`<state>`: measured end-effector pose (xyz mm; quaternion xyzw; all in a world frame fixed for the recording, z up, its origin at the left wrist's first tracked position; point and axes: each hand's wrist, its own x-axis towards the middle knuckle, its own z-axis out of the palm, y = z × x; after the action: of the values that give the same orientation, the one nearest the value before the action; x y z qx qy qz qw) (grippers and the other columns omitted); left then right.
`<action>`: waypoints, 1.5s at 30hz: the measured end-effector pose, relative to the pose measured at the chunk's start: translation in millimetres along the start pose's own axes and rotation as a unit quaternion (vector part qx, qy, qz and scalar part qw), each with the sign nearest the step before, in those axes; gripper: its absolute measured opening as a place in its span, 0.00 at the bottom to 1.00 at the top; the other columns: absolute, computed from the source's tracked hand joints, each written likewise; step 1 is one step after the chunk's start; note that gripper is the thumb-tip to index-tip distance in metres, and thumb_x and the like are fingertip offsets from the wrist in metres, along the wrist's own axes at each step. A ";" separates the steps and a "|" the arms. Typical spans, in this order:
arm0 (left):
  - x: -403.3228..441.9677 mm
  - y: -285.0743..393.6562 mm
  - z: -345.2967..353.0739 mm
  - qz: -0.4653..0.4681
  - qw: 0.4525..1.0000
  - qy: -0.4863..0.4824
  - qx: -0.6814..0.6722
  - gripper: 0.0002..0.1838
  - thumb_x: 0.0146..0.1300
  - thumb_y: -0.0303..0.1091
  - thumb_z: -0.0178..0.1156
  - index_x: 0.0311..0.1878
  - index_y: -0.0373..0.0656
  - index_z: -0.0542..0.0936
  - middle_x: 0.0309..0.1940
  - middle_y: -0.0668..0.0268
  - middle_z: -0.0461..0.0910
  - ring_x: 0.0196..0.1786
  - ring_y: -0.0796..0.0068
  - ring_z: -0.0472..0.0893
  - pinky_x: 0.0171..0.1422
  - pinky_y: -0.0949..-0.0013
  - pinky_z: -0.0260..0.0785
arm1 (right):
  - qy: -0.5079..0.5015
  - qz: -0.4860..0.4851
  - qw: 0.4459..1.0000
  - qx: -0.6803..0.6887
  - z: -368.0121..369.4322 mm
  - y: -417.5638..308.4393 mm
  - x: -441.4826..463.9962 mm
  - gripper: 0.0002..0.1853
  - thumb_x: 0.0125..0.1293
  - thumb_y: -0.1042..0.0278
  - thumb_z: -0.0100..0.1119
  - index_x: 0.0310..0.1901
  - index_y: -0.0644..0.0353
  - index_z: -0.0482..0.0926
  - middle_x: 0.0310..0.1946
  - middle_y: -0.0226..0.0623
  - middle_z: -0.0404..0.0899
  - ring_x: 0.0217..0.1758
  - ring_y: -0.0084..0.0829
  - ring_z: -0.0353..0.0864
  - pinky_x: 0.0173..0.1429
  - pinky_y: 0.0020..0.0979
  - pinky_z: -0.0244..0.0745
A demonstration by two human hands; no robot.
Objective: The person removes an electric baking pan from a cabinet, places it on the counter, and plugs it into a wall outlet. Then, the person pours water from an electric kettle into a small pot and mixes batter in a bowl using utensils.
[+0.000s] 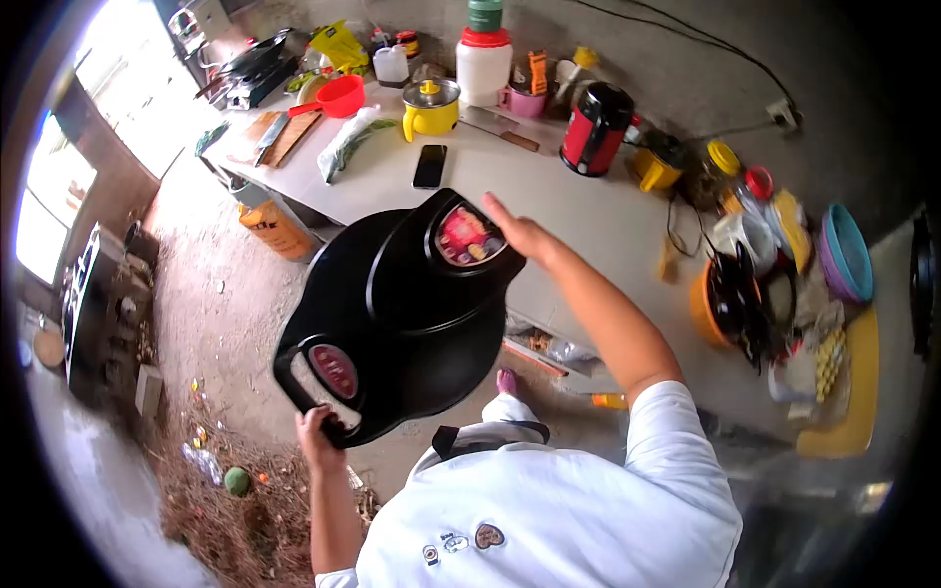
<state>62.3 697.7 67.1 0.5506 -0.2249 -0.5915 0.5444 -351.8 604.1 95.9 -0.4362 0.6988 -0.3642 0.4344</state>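
Note:
I hold a large black plastic piece [421,358] with a curved, flared body and glossy oval labels, tilted in front of me; its exact kind is unclear. My left hand [319,439] is wrapped round the cut-out handle at its lower left end, beside a red oval label. My right hand [520,233] presses against the upper right end, next to a colourful label, with some fingers hidden behind the edge. Just beyond that end, a black phone [429,167] lies on the white table [578,220].
Along the table's back stand a yellow pot [431,108], a red-lidded white jar [483,69] and a red-black kettle [596,129]. A knife [272,137] rests on a cutting board [294,142] at left. An orange basin [706,309] sits right. Dry twigs [225,529] litter the floor.

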 end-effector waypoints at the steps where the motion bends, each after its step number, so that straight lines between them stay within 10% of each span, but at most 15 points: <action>1: 3.4 -19.8 16.7 -0.018 1.000 0.001 -0.021 0.11 0.44 0.26 0.54 0.31 0.45 0.64 0.20 0.67 0.67 0.21 0.75 0.69 0.24 0.74 0.64 | -0.009 0.006 1.000 -0.019 -19.4 -3.6 13.5 0.56 0.46 0.17 0.27 0.42 0.76 0.75 0.46 0.64 0.71 0.58 0.45 0.67 0.63 0.32 0.56; 10: 8.4 -124.8 180.4 -0.091 0.994 0.021 -0.054 0.13 0.48 0.24 0.53 0.35 0.45 0.61 0.21 0.67 0.66 0.21 0.75 0.68 0.25 0.71 0.65 | 0.009 0.124 0.974 -0.188 -135.7 47.8 139.0 0.60 0.42 0.14 0.26 0.51 0.76 0.68 0.56 0.64 0.60 0.64 0.47 0.57 0.66 0.34 0.51; 22: 22.0 -193.6 227.2 -0.159 0.987 -0.020 0.003 0.15 0.53 0.33 0.55 0.39 0.43 0.60 0.27 0.61 0.71 0.29 0.69 0.74 0.31 0.67 0.68 | 0.045 0.233 0.945 -0.226 -173.9 132.1 215.0 0.56 0.47 0.18 0.23 0.59 0.66 0.62 0.62 0.51 0.57 0.67 0.44 0.53 0.68 0.46 0.43; 35: 12.2 -197.6 270.8 -0.423 0.815 -0.322 0.232 0.30 0.60 0.54 0.51 0.56 0.39 0.66 0.52 0.59 0.71 0.55 0.67 0.70 0.60 0.64 0.59 | 0.141 0.212 0.944 -0.210 -215.6 145.8 214.8 0.53 0.50 0.21 0.26 0.60 0.68 0.60 0.63 0.52 0.53 0.68 0.46 0.50 0.68 0.50 0.37; 39: 17.7 -179.6 288.8 -0.392 0.767 -0.389 0.326 0.40 0.53 0.59 0.56 0.62 0.42 0.58 0.57 0.55 0.65 0.60 0.62 0.65 0.63 0.60 0.52 | 0.168 0.222 0.917 -0.286 -223.4 135.3 198.0 0.47 0.52 0.24 0.25 0.60 0.58 0.62 0.63 0.48 0.57 0.66 0.48 0.53 0.65 0.55 0.41; 43: 79.3 -218.2 243.6 -0.258 0.721 -0.513 0.389 0.30 0.54 0.49 0.59 0.53 0.36 0.69 0.46 0.61 0.74 0.47 0.70 0.74 0.54 0.60 0.63 | 0.204 0.230 0.895 -0.324 -213.8 123.8 171.3 0.43 0.55 0.27 0.29 0.61 0.54 0.60 0.63 0.45 0.57 0.66 0.48 0.53 0.64 0.59 0.42; 45: 118.4 -230.4 210.7 -0.391 0.800 -0.340 0.304 0.27 0.55 0.51 0.56 0.50 0.36 0.73 0.42 0.61 0.76 0.45 0.65 0.76 0.54 0.55 0.63 | 0.284 0.181 0.872 -0.354 -209.5 128.2 159.1 0.41 0.56 0.29 0.31 0.61 0.53 0.60 0.61 0.45 0.59 0.65 0.46 0.55 0.63 0.56 0.46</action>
<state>-194.3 592.4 -118.9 0.4920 -0.3295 -0.8048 -0.0395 -621.6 529.4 10.9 -0.3046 0.9410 -0.1153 0.0921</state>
